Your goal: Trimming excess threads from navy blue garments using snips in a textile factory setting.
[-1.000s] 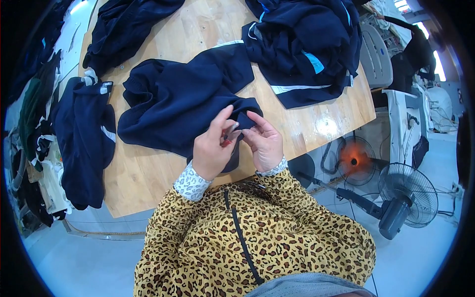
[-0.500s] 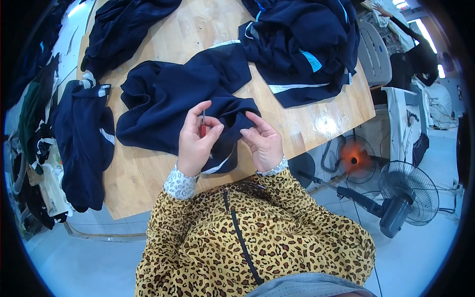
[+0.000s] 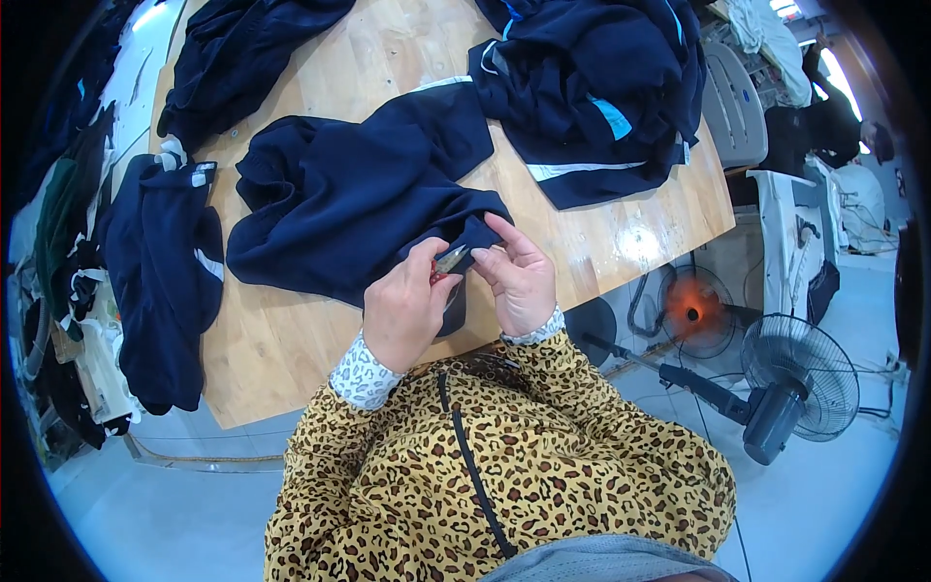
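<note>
Thread snips [image 3: 449, 262] with a red handle and short metal blades are gripped in my left hand [image 3: 400, 312], the tips pointing right. The blades reach the edge of a dark navy garment [image 3: 339, 209] spread on the wooden table. Thumb and forefinger of my right hand [image 3: 522, 281] pinch that garment's lower right edge, close beside the blade tips. Any thread between the blades is too small to make out.
Further navy garments lie on the wooden table [image 3: 378, 60]: a piece [image 3: 160, 281] at left, one [image 3: 247, 63] at far left, and a heap [image 3: 601, 87] with light blue trim at far right. A fan [image 3: 800, 378] stands right. A dark-clothed person [image 3: 815, 121] works beyond.
My left hand has moved right toward my right hand, bringing the snips' blades to the fabric edge. My right hand keeps its pinch in nearly the same place.
</note>
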The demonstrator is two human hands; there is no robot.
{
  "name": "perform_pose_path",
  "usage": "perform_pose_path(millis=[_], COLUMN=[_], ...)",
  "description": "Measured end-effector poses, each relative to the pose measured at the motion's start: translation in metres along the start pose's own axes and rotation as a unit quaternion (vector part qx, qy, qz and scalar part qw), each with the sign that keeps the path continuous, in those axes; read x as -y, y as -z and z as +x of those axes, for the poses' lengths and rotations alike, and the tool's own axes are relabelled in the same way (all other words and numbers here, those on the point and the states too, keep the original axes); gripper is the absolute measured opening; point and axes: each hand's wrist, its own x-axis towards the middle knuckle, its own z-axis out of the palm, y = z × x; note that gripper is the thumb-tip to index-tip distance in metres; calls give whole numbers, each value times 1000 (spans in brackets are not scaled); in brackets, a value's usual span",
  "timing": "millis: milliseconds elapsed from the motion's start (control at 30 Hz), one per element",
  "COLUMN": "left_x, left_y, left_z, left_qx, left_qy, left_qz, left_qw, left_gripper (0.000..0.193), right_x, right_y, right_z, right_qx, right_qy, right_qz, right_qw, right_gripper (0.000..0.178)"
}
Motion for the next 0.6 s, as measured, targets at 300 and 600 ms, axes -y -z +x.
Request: perform_pose_path(millis=[300, 600], left_x=[-2, -1], left_y=[-3, 0], left_z=[3, 4], left_qx=[-17, -20], left_qy=[-22, 45], left_qz=[32, -60], left_qw=[999, 997], left_gripper=[33, 35], right_x=[-2, -2], right_y=[-1, 2], right_z=[-2, 0], right_qx=[14, 7], right_qy=[9, 11], right_qz=[-17, 2], right_qw=[1000, 1000], right_gripper=[47, 46])
